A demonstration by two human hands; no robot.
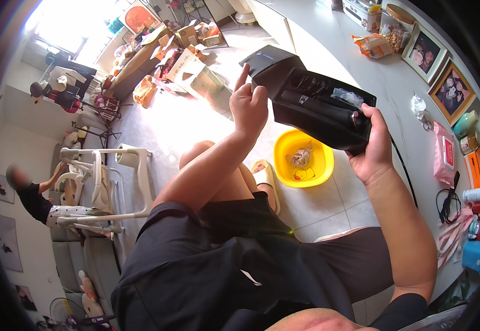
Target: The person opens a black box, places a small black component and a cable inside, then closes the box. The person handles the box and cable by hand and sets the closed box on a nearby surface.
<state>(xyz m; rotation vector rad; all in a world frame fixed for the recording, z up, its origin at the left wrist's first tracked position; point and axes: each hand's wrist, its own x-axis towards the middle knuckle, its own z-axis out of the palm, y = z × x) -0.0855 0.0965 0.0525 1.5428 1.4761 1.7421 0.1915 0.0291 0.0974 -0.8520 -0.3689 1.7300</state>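
A black box (322, 140) with a molded inner tray is tilted in front of me. My right hand (372, 153) holds its near end, the thumb on the rim. In the tray lie a black cylindrical device (322, 108) and a small clear plastic bag (346, 97); dark attachments sit along the far side. The box's lid (271, 62), black as well, stands at the left end. My left hand (250, 103) is raised beside the lid, index finger extended towards it and the other fingers partly curled. Whether that fingertip touches the lid cannot be told.
At right, a white counter (393, 120) bears framed photos (453, 91), pink wipes (444, 153) and a cable (448, 207). A yellow basin (279, 165) with a cloth stands on the floor. Cardboard boxes (206, 87) lie farther off. Another person (37, 202) is beside a white frame (142, 182) at left.
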